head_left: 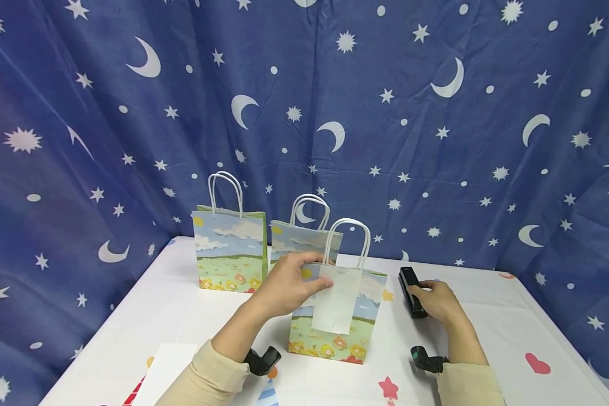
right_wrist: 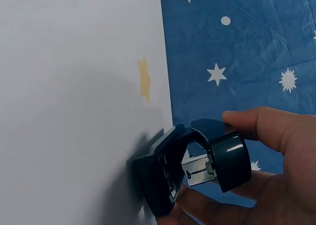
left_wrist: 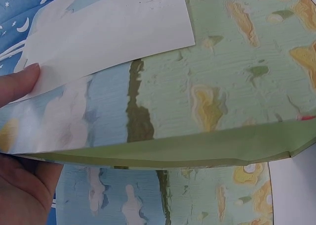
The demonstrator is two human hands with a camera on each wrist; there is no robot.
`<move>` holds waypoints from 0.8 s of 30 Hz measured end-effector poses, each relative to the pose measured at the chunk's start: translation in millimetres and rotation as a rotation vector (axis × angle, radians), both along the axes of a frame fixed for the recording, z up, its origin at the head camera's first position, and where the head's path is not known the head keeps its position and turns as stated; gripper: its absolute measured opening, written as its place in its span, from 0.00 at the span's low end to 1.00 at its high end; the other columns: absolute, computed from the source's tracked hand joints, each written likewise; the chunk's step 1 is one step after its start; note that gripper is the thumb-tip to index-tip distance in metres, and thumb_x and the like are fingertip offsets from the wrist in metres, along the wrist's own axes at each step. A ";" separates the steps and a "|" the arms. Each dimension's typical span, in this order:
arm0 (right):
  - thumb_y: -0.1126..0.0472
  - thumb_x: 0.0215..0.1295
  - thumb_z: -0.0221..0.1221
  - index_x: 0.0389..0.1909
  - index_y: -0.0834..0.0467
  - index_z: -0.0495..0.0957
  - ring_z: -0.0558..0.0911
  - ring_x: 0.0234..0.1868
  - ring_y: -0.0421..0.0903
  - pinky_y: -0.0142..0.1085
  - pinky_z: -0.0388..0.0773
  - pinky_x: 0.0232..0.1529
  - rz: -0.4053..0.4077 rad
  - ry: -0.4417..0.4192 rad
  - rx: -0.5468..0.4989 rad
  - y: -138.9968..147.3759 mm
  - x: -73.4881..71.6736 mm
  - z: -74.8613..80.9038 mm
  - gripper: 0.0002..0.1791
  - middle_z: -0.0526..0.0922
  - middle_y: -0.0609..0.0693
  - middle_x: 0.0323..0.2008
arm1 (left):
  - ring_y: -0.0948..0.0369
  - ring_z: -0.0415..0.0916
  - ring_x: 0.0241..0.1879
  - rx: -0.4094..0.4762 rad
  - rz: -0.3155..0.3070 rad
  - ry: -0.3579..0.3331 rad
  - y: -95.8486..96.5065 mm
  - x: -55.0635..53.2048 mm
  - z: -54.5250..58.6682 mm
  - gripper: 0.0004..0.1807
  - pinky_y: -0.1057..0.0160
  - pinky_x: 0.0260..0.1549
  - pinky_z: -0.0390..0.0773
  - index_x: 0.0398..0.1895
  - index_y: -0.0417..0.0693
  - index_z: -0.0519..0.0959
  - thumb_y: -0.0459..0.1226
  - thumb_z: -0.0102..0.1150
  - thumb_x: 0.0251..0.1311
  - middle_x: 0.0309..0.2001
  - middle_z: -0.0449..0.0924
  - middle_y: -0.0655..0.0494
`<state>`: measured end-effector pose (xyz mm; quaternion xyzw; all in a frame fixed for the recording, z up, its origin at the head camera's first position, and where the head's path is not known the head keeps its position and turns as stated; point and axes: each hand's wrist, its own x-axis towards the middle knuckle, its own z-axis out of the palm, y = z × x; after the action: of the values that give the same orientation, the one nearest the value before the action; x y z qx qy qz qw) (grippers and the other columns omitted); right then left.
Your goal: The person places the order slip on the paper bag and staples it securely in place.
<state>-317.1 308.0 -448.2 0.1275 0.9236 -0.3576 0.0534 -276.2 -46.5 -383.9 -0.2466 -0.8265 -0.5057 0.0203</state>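
My left hand (head_left: pixel 290 286) pinches a white paper slip (head_left: pixel 339 301) flat against the upper front of a small paper gift bag (head_left: pixel 329 345) printed with sky, meadow and flowers. The thumb lies on the slip, while the other fingers go behind the bag's top edge, as the left wrist view shows. White handles (head_left: pixel 367 242) rise from the bag, which stands on the table. Off to the right, my right hand (head_left: pixel 440 300) grips a black stapler (head_left: pixel 410 287). Its thumb is on one side and its fingers on the other; the right wrist view shows the stapler's metal part (right_wrist: pixel 198 170).
Two matching gift bags stand behind: one at the left (head_left: pixel 230 248), another partly hidden (head_left: pixel 294 237) behind the front bag. A white sheet (head_left: pixel 164 369) lies by my left forearm. The white patterned table (head_left: pixel 492 321) meets a blue star-and-moon curtain (head_left: pixel 365 158) at the back.
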 end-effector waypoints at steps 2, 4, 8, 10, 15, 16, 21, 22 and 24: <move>0.46 0.75 0.53 0.72 0.73 0.64 0.73 0.64 0.71 0.60 0.77 0.58 0.001 0.001 -0.001 0.2 0.6 -0.1 0.38 0.64 0.79 0.69 | 0.59 0.79 0.53 0.001 -0.003 -0.001 0.2 -0.2 0.1 0.18 0.52 0.55 0.78 0.57 0.53 0.84 0.39 0.71 0.64 0.56 0.86 0.59; 0.46 0.75 0.53 0.71 0.73 0.64 0.72 0.65 0.72 0.61 0.76 0.59 0.002 0.000 0.005 0.3 1.2 -0.3 0.38 0.64 0.79 0.69 | 0.59 0.80 0.54 0.002 -0.006 0.004 0.4 -0.1 0.2 0.17 0.51 0.56 0.79 0.56 0.53 0.85 0.38 0.71 0.64 0.55 0.87 0.59; 0.46 0.74 0.54 0.70 0.73 0.65 0.68 0.68 0.75 0.64 0.73 0.62 0.005 -0.007 0.031 0.8 1.8 -0.7 0.38 0.63 0.79 0.69 | 0.58 0.81 0.55 0.008 -0.007 0.006 0.3 0.2 0.5 0.16 0.49 0.56 0.79 0.55 0.54 0.85 0.39 0.71 0.64 0.53 0.87 0.59; 0.46 0.73 0.55 0.70 0.73 0.66 0.69 0.67 0.75 0.64 0.72 0.62 0.005 -0.008 0.049 1.6 1.2 -1.3 0.38 0.64 0.80 0.69 | 0.58 0.81 0.55 0.009 -0.004 0.004 0.4 0.6 0.8 0.16 0.49 0.57 0.79 0.55 0.54 0.85 0.38 0.71 0.64 0.53 0.87 0.59; 0.46 0.73 0.55 0.70 0.72 0.66 0.74 0.62 0.70 0.60 0.76 0.58 -0.019 -0.018 0.061 3.7 -0.3 -1.9 0.38 0.68 0.78 0.66 | 0.59 0.80 0.54 0.012 -0.009 0.015 0.7 0.9 1.5 0.17 0.50 0.55 0.78 0.55 0.57 0.85 0.38 0.71 0.63 0.54 0.87 0.61; 0.47 0.73 0.55 0.70 0.73 0.66 0.75 0.60 0.69 0.58 0.78 0.55 -0.025 -0.020 0.057 4.2 -0.5 -2.0 0.38 0.69 0.78 0.66 | 0.59 0.80 0.55 0.013 -0.012 0.022 0.7 0.8 1.6 0.17 0.50 0.55 0.78 0.55 0.57 0.85 0.38 0.72 0.63 0.54 0.87 0.61; 0.48 0.74 0.53 0.70 0.74 0.65 0.80 0.51 0.63 0.44 0.82 0.41 -0.034 -0.029 0.033 7.1 -0.7 -2.2 0.37 0.73 0.76 0.61 | 0.56 0.78 0.60 0.022 -0.013 0.050 -0.2 -0.3 1.4 0.25 0.46 0.58 0.76 0.63 0.58 0.80 0.39 0.74 0.62 0.58 0.84 0.59; 0.48 0.74 0.53 0.70 0.75 0.65 0.80 0.50 0.62 0.43 0.82 0.40 -0.031 -0.028 0.033 7.6 -0.4 -2.0 0.37 0.74 0.76 0.60 | 0.56 0.77 0.61 0.018 -0.008 0.056 -0.6 -0.4 1.2 0.27 0.45 0.59 0.76 0.64 0.58 0.78 0.39 0.74 0.62 0.59 0.83 0.58; 0.49 0.74 0.52 0.70 0.76 0.65 0.80 0.48 0.61 0.41 0.81 0.37 -0.024 -0.027 0.025 8.5 0.6 -1.6 0.37 0.75 0.76 0.59 | 0.55 0.77 0.61 0.016 0.002 0.047 -1.2 -0.6 1.0 0.30 0.46 0.56 0.76 0.67 0.59 0.76 0.40 0.75 0.61 0.59 0.82 0.57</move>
<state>-316.5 316.5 -449.8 0.1439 0.9256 -0.3449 0.0601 -276.8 -47.7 -382.9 -0.2572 -0.8219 -0.5065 0.0422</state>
